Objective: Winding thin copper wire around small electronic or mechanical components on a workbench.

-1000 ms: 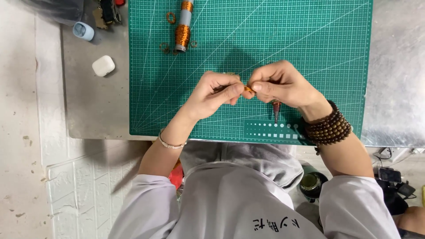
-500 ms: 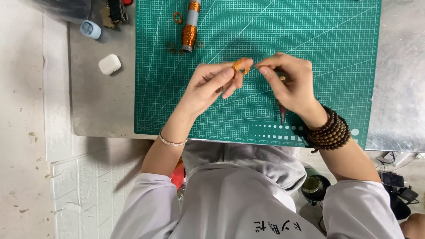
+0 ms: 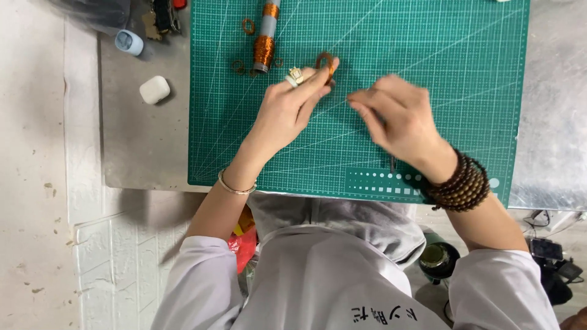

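Right now my left hand [image 3: 286, 110] pinches a small coil of copper wire [image 3: 326, 63] between thumb and fingertips, the rest of the fingers loosely curled; a ring sits on one finger just behind the pinch. The coil stands just past those fingertips, over the green cutting mat [image 3: 465, 73]. My right hand [image 3: 397, 119] is beside it, a little nearer my body and blurred; its fingers are drawn together, but I cannot tell whether they grip anything, perhaps a fine strand too thin to see.

I judge the coil very light and springy, thin enough to kink or lose its round shape if squeezed hard. It is best held by its rim with a gentle pinch, as the left hand has it.

Beyond the left hand lies a spool of copper wire [image 3: 265, 43], with a few more small wire loops [image 3: 238, 66] scattered about its end. Farther off to that hand's outer side, on the grey metal table [image 3: 140, 146], rest a small white case [image 3: 154, 89] and a pale blue cap-like object [image 3: 129, 42]. The mat is flat, gridded and grippy-looking. Below the table edge I see white floor tiles [image 3: 55, 244].
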